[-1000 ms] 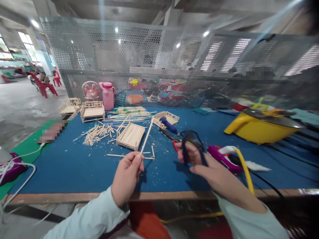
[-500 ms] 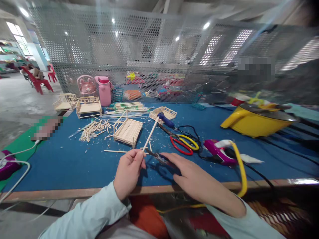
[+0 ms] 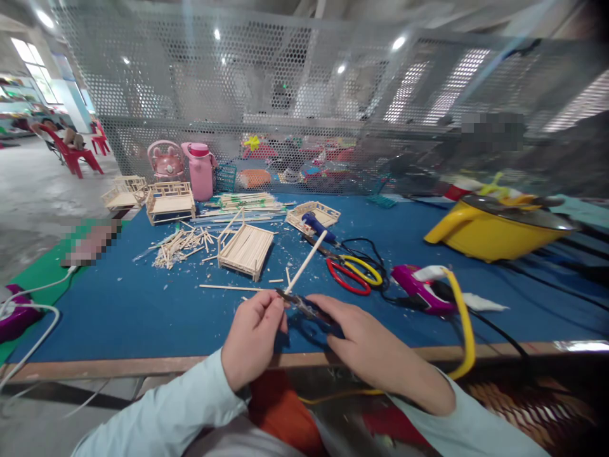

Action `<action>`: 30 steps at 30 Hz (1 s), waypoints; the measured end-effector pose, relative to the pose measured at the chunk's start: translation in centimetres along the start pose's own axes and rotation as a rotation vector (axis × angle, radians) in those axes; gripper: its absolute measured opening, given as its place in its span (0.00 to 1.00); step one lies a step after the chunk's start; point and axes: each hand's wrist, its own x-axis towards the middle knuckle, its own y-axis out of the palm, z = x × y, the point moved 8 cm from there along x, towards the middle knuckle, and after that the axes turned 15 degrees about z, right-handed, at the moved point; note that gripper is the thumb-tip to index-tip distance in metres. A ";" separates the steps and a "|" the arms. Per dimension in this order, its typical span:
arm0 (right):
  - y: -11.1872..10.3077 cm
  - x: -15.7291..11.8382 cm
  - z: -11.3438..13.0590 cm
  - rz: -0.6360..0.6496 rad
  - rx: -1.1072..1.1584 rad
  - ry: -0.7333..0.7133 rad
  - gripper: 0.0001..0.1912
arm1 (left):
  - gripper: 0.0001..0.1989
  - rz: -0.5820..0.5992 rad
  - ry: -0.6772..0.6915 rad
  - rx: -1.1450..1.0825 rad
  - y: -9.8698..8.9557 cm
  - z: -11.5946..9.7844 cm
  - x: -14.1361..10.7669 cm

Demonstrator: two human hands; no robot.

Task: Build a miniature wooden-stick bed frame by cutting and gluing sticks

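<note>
Pinched between the thumb and fingers of my left hand (image 3: 254, 333) is the lower end of a thin wooden stick (image 3: 307, 261), which slants up and to the right. My right hand (image 3: 364, 339) grips a pair of dark-bladed cutters (image 3: 307, 307), their exact kind unclear. The cutter tips meet the stick right at my left fingertips; whether the blades are closed is hard to make out. Just beyond my hands sits a small bed-shaped frame of sticks (image 3: 246, 249). Another stick (image 3: 231, 288) lies flat to the left of my fingers.
Scissors with red and yellow handles (image 3: 354, 274), a blue glue gun (image 3: 320, 227) and a purple-and-white device (image 3: 423, 291) lie right of centre. Cut sticks (image 3: 181, 247) are heaped on the left. A yellow pot (image 3: 490, 231) stands right; a pink bottle (image 3: 200, 172) stands behind.
The held stick has tilted further right, and its top end is lower. The cutters have come up against it at my left fingertips. A short piece now lies beyond my hands.
</note>
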 end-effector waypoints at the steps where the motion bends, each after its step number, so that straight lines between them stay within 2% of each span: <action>1: 0.0 0.0 0.0 0.000 0.000 -0.012 0.29 | 0.15 0.023 0.013 0.011 0.3 -0.3 -0.1; 5: 0.5 0.0 -0.1 -0.032 -0.072 -0.041 0.29 | 0.16 0.005 0.018 0.112 0.5 -0.5 0.2; 8: 0.8 0.2 -0.1 -0.175 -0.225 -0.028 0.30 | 0.19 -0.053 -0.058 0.165 0.2 0.5 1.2; 12: 0.2 0.3 -1.1 -0.355 -0.452 0.137 0.25 | 0.19 -0.024 -0.179 -0.059 0.9 2.7 1.9; 14: -0.9 0.4 -2.1 -0.374 -0.409 0.179 0.23 | 0.20 0.031 -0.185 -0.125 1.7 3.0 1.7; 16: -1.9 0.6 -3.4 -0.295 -0.261 0.202 0.22 | 0.21 0.080 -0.141 -0.085 2.3 2.5 1.1; 19: -2.7 1.1 -4.6 -0.037 -0.118 0.280 0.18 | 0.19 0.120 -0.058 0.030 2.4 1.4 0.0; 23: -3.1 1.6 -3.7 0.271 -0.196 0.287 0.13 | 0.19 0.154 0.060 0.237 1.7 -0.3 -0.8; 25: -3.2 2.0 -3.3 0.392 -0.274 0.270 0.13 | 0.19 0.215 0.066 0.305 1.5 -0.8 -1.0; 28: -4.0 3.1 -3.3 0.430 -0.384 0.254 0.14 | 0.19 0.335 0.048 0.361 1.5 -1.4 -1.3; 30: -4.7 3.8 -3.6 0.406 -0.458 0.283 0.17 | 0.18 0.346 0.053 0.437 1.0 -1.8 -1.4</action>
